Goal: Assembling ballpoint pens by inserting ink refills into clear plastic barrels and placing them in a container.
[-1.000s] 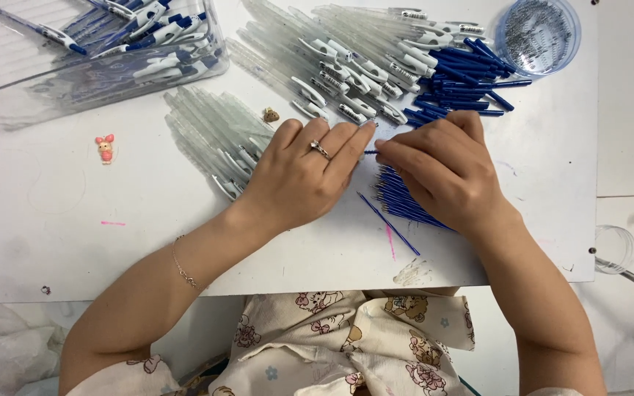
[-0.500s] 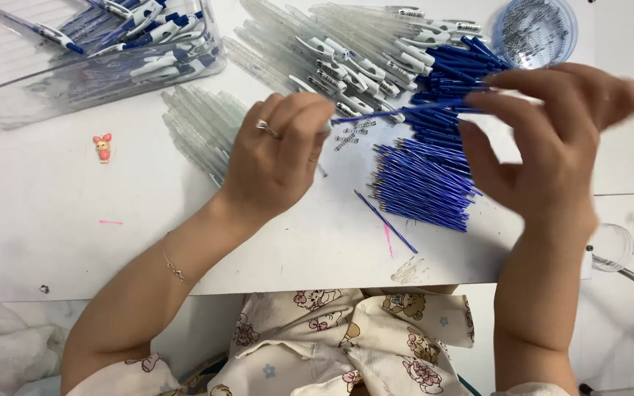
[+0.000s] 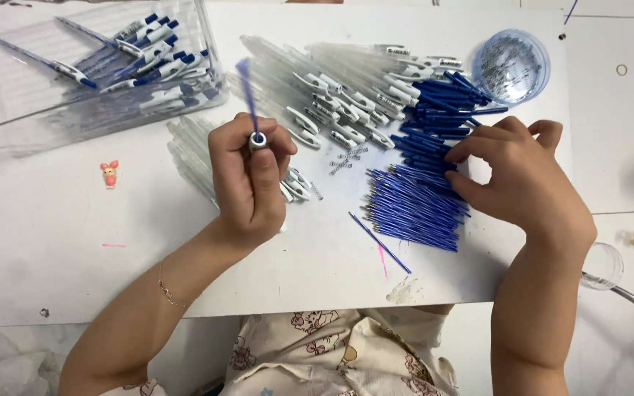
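Note:
My left hand (image 3: pixel 247 180) is closed around a clear pen barrel (image 3: pixel 257 139) held upright, its open end facing the camera. A blue refill (image 3: pixel 244 84) sticks out of its far end, blurred. My right hand (image 3: pixel 526 180) lies to the right with its fingers spread. The fingertips rest where a heap of short blue pen parts (image 3: pixel 438 110) meets a pile of thin blue refills (image 3: pixel 412 209). I see nothing lifted in that hand. Clear barrels with white clips (image 3: pixel 332 88) lie in a heap behind my left hand.
A clear tray (image 3: pixel 31 110) at the back left holds finished blue-and-white pens. A round clear tub (image 3: pixel 511 66) of small springs stands at the back right. Loose springs (image 3: pixel 346 158), one stray refill (image 3: pixel 379 242), plain clear barrels (image 3: pixel 185 143) and a tiny pink figure (image 3: pixel 109 174) lie on the white table (image 3: pixel 75 279).
My left hand has turned the barrel upright with the refill in it. My right hand has let go of the refill and dropped onto the blue heap.

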